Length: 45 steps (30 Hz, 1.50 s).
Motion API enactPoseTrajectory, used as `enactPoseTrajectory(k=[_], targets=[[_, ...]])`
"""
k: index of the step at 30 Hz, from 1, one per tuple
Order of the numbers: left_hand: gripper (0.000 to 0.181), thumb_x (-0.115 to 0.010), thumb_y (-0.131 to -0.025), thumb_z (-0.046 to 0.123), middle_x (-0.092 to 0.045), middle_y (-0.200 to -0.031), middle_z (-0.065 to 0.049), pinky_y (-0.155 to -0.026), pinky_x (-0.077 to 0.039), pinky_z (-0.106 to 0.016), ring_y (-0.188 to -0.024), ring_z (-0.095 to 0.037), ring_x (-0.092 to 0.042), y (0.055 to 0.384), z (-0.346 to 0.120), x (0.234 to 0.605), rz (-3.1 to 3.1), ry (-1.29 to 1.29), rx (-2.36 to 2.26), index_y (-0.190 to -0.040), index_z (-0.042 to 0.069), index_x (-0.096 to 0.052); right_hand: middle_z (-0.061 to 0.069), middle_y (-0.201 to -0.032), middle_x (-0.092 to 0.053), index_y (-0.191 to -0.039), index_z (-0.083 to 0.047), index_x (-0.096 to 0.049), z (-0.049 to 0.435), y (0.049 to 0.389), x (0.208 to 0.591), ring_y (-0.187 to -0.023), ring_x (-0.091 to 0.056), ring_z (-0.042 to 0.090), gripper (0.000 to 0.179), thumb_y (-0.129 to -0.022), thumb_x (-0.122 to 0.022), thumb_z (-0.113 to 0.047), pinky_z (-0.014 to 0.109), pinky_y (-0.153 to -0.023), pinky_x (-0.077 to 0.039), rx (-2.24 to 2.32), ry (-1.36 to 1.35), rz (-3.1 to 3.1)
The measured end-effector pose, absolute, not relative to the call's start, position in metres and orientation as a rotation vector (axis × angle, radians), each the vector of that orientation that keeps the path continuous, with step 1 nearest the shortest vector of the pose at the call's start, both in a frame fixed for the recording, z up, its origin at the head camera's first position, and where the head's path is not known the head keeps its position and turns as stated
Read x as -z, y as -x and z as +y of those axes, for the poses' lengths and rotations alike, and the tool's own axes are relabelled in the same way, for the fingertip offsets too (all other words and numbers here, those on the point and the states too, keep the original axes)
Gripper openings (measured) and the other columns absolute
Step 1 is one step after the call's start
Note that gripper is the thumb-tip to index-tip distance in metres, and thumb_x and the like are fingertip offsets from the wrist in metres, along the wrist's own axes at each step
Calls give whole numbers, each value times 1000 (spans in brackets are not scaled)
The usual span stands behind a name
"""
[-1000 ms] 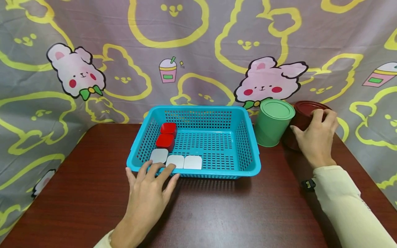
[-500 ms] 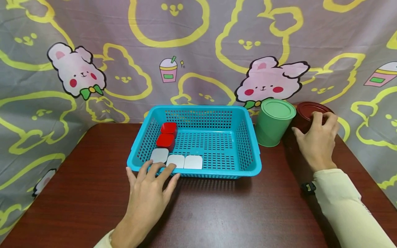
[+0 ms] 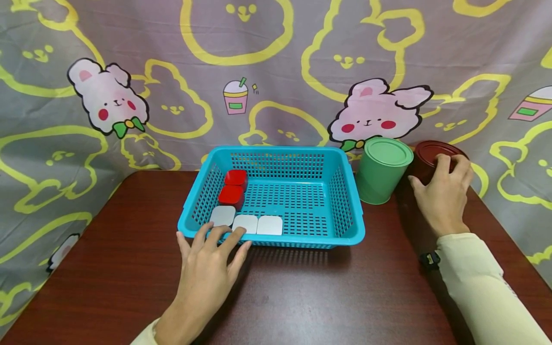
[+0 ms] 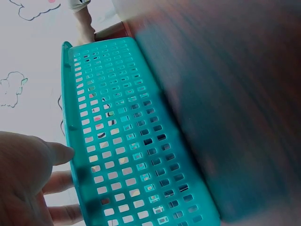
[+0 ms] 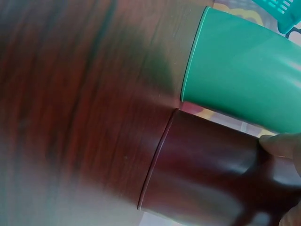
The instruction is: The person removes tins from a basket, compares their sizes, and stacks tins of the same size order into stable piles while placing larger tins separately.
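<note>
My left hand (image 3: 207, 268) lies at the near left of a blue-green plastic basket (image 3: 319, 241). In the left wrist view, the thumb (image 4: 61, 153) sits against the rim while other fingers pass behind it. Over on the right, my right hand (image 3: 444, 199) grips a dark red can (image 3: 431, 151) from above, partly hiding it. The right wrist view shows the can's side (image 5: 197, 169) with a thumb (image 5: 282, 145) against it. Inside the basket are two red rounded-square pieces (image 3: 231, 196) along the left, and three white ones (image 3: 270, 225) along the near side.
A green lidded can (image 3: 379, 175) stands between the basket and the dark red can. All rest on a dark brown wooden table (image 3: 302, 297). Behind the table hangs a patterned cloth (image 3: 276, 86) with rabbits and yellow outlines.
The head view has shifted slightly, so everything lies a little further right in it. Both hands keep about the same places on the basket and the dark red can.
</note>
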State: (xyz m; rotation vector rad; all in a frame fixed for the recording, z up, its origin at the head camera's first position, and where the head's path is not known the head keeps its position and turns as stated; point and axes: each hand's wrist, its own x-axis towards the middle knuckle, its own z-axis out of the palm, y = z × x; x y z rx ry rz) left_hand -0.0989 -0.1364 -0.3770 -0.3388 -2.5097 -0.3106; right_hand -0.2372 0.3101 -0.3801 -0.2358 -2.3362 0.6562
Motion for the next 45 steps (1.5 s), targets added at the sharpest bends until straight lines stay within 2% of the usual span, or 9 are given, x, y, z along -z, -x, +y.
enactPoseTrajectory(k=[5, 11, 15, 25, 31, 35, 40, 42, 45], targets=[[28, -81, -92, 37, -76, -106, -12, -98, -26, -94, -116, -50, -65, 98, -137, 378, -2498, 339, 304, -114, 19, -81, 34, -145, -35, -134, 7, -48, 311, 238, 380, -147, -28, 49, 58, -88, -81, -7, 74, -109, -36, -709, 181, -2302], [29, -81, -92, 37, -76, -106, -12, -98, -26, -94, -117, -49, -65, 98, -137, 378, -2499, 337, 302, -114, 19, -81, 33, -149, -34, -136, 7, -49, 313, 239, 379, -149, -27, 49, 59, -88, -81, -6, 72, -115, -33, -722, 168, -2301], [29, -81, -92, 37, -76, -107, -12, -98, -25, -94, -118, -49, -65, 98, -137, 377, -2512, 333, 310, -115, 19, -81, 32, -152, -33, -138, 7, -49, 315, 240, 378, -151, -25, 47, 59, -90, -79, -9, 73, -114, -34, -716, 178, -2316], [28, -82, -91, 36, -75, -105, -12, -97, -26, -94, -116, -49, -65, 98, -137, 380, -2487, 341, 311, -113, 19, -81, 27, -162, -24, -149, 1, -43, 316, 237, 371, -157, -16, 46, 66, -95, -75, -22, 88, -94, -36, -664, 292, -2447], [28, -80, -92, 37, -76, -105, -12, -97, -26, -94, -116, -49, -65, 98, -137, 380, -2491, 341, 310, -114, 19, -81, 30, -163, -25, -153, 1, -43, 316, 229, 359, -159, -6, 54, 77, -90, -82, -19, 79, -120, -18, -684, 210, -2399], [29, -79, -93, 37, -76, -106, -12, -98, -25, -94, -117, -49, -64, 98, -137, 379, -2504, 335, 312, -115, 19, -81, 30, -162, -25, -152, 0, -44, 312, 223, 347, -159, -8, 53, 79, -86, -85, -15, 73, -125, -11, -695, 102, -2355], [29, -80, -92, 37, -76, -107, -12, -99, -25, -94, -117, -48, -64, 98, -137, 379, -2508, 335, 311, -115, 19, -81, 30, -165, -24, -154, -1, -44, 304, 218, 332, -159, -13, 53, 83, -84, -86, -9, 70, -125, -19, -719, -4, -2352], [29, -80, -92, 36, -76, -107, -12, -99, -25, -94, -118, -49, -64, 98, -137, 379, -2510, 334, 313, -115, 19, -81, 28, -166, -26, -155, -3, -44, 300, 216, 326, -156, -22, 53, 85, -82, -87, -8, 72, -120, -27, -721, -30, -2355], [29, -80, -93, 37, -76, -108, -12, -99, -25, -94, -119, -49, -64, 99, -137, 379, -2516, 332, 315, -116, 19, -81, 26, -165, -30, -156, -3, -44, 294, 215, 317, -154, -28, 50, 87, -80, -87, -6, 72, -117, -31, -722, -90, -2362]])
